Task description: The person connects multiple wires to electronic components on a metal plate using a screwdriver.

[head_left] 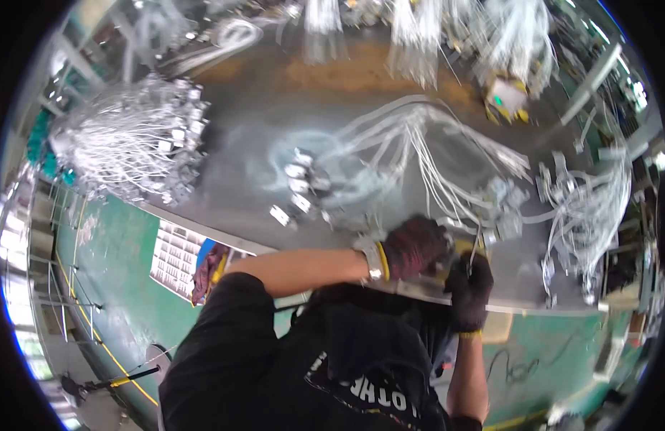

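Held a thin pale strand in the curled right hand at four o'clock; could not tell, through blur, the grip of the left hand, nearer centre. Probably needed steady pinching, without tugging the white wire bundle at two o'clock.

So your black shirt has some chunky white capitals on it, near side of the scene. They run slanted, and the fabric folds hide part of the word.
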Demonstrator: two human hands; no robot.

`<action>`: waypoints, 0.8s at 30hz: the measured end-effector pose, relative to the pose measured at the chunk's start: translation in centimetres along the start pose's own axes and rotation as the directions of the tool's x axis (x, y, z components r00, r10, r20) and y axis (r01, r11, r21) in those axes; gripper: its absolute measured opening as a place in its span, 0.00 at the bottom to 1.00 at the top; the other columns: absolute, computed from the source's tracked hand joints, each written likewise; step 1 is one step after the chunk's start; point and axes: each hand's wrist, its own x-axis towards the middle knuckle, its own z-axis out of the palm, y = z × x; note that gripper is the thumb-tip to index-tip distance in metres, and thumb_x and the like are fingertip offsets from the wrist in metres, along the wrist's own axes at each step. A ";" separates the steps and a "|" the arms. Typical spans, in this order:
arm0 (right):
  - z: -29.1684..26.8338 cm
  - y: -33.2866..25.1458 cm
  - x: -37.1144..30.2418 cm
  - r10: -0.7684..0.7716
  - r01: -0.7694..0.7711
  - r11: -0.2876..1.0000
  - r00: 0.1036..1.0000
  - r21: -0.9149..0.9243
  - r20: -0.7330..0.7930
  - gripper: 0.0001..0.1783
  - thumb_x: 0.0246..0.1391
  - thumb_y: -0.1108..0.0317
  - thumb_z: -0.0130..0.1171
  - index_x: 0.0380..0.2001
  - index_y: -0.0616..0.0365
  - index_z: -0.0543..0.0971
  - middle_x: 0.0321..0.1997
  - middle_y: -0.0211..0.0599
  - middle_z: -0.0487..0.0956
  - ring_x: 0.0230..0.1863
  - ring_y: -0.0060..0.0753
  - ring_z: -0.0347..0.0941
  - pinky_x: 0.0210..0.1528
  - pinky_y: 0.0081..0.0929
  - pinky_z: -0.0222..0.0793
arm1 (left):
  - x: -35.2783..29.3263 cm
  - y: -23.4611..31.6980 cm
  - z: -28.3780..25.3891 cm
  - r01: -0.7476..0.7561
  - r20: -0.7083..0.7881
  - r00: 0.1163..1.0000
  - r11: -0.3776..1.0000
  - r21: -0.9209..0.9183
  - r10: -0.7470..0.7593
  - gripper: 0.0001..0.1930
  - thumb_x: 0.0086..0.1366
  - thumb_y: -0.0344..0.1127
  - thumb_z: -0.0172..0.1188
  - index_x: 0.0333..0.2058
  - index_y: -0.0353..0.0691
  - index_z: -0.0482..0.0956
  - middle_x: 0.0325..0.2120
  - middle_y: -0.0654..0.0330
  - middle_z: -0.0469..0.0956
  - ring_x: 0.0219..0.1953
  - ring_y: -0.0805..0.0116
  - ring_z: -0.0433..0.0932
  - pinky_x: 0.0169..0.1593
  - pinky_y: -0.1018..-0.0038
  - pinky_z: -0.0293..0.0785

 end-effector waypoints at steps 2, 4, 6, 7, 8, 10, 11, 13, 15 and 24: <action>0.0 -0.5 0.7 -0.011 0.013 0.998 0.999 -0.068 0.038 0.15 0.58 0.68 0.60 0.47 0.60 0.75 0.27 0.30 0.73 0.26 0.21 0.72 0.28 0.24 0.71 | -0.4 -0.8 -0.2 0.027 -0.046 0.998 0.995 -0.094 -0.032 0.16 0.48 0.43 0.72 0.35 0.42 0.84 0.34 0.51 0.84 0.39 0.50 0.84 0.46 0.56 0.78; 0.4 -0.2 0.9 0.068 -0.068 0.998 0.998 0.018 0.001 0.17 0.58 0.68 0.61 0.49 0.62 0.75 0.29 0.31 0.74 0.26 0.22 0.72 0.28 0.24 0.71 | -0.7 -0.9 -0.8 0.036 -0.124 0.991 0.994 -0.101 -0.049 0.18 0.48 0.43 0.73 0.37 0.44 0.83 0.39 0.53 0.83 0.44 0.51 0.83 0.48 0.58 0.78; 0.4 0.6 0.8 0.137 -0.129 0.983 0.989 0.128 -0.053 0.17 0.59 0.69 0.61 0.50 0.63 0.74 0.30 0.32 0.75 0.26 0.23 0.73 0.28 0.24 0.71 | -0.3 -1.3 -1.0 0.050 0.061 0.997 0.990 -0.133 -0.042 0.27 0.51 0.46 0.73 0.49 0.41 0.82 0.47 0.52 0.81 0.47 0.51 0.80 0.52 0.55 0.76; 0.9 0.4 1.1 0.166 -0.160 0.984 0.983 0.080 -0.075 0.17 0.59 0.69 0.61 0.50 0.63 0.74 0.30 0.32 0.75 0.26 0.23 0.73 0.28 0.24 0.71 | -0.5 -1.9 -0.7 0.075 0.075 0.995 0.982 -0.172 -0.063 0.28 0.52 0.46 0.73 0.50 0.41 0.82 0.47 0.53 0.81 0.47 0.52 0.81 0.52 0.56 0.77; 0.8 0.5 1.0 0.200 -0.189 0.972 0.977 0.141 -0.073 0.17 0.59 0.70 0.60 0.50 0.63 0.74 0.30 0.32 0.75 0.26 0.23 0.73 0.29 0.24 0.71 | -0.2 -1.8 -0.4 0.093 0.104 0.992 0.981 -0.170 -0.076 0.28 0.53 0.46 0.73 0.51 0.41 0.81 0.47 0.55 0.82 0.47 0.53 0.81 0.52 0.57 0.77; 0.5 0.3 0.9 0.239 -0.220 0.955 0.968 0.199 -0.076 0.16 0.60 0.71 0.60 0.50 0.64 0.74 0.30 0.32 0.75 0.27 0.23 0.74 0.29 0.23 0.71 | 0.2 -1.3 0.9 0.124 0.093 0.989 0.984 -0.129 -0.113 0.23 0.54 0.45 0.72 0.46 0.43 0.82 0.44 0.55 0.82 0.45 0.53 0.81 0.50 0.58 0.78; 0.4 0.1 0.8 0.228 -0.207 0.955 0.970 0.211 -0.083 0.16 0.60 0.71 0.60 0.50 0.63 0.74 0.30 0.32 0.75 0.27 0.23 0.74 0.29 0.23 0.72 | 0.2 -1.0 1.3 0.165 0.076 0.984 0.984 -0.068 -0.160 0.18 0.55 0.45 0.71 0.42 0.44 0.83 0.41 0.55 0.82 0.43 0.53 0.82 0.48 0.60 0.79; 0.4 0.1 0.8 0.221 -0.197 0.956 0.971 0.220 -0.091 0.16 0.60 0.71 0.59 0.51 0.63 0.75 0.30 0.32 0.75 0.27 0.23 0.74 0.29 0.23 0.72 | 0.3 -0.8 2.0 0.162 0.128 0.979 0.987 0.006 -0.161 0.21 0.55 0.46 0.71 0.45 0.44 0.82 0.43 0.56 0.82 0.44 0.54 0.82 0.48 0.60 0.78; 0.4 0.1 0.7 0.167 -0.154 0.979 0.982 0.136 -0.092 0.16 0.60 0.72 0.59 0.50 0.63 0.75 0.31 0.33 0.75 0.26 0.23 0.74 0.29 0.23 0.73 | 0.3 -0.8 2.8 0.160 0.176 0.969 0.983 0.085 -0.173 0.24 0.56 0.47 0.71 0.48 0.43 0.81 0.44 0.57 0.82 0.46 0.56 0.81 0.48 0.60 0.77; 1.3 0.3 1.1 -0.026 0.021 0.949 1.000 -0.315 -0.011 0.13 0.61 0.73 0.61 0.48 0.60 0.76 0.33 0.33 0.78 0.28 0.23 0.75 0.31 0.27 0.74 | 0.5 -0.9 0.8 0.154 0.185 0.971 0.988 0.017 -0.154 0.18 0.54 0.43 0.72 0.41 0.44 0.82 0.41 0.54 0.81 0.46 0.56 0.81 0.49 0.60 0.77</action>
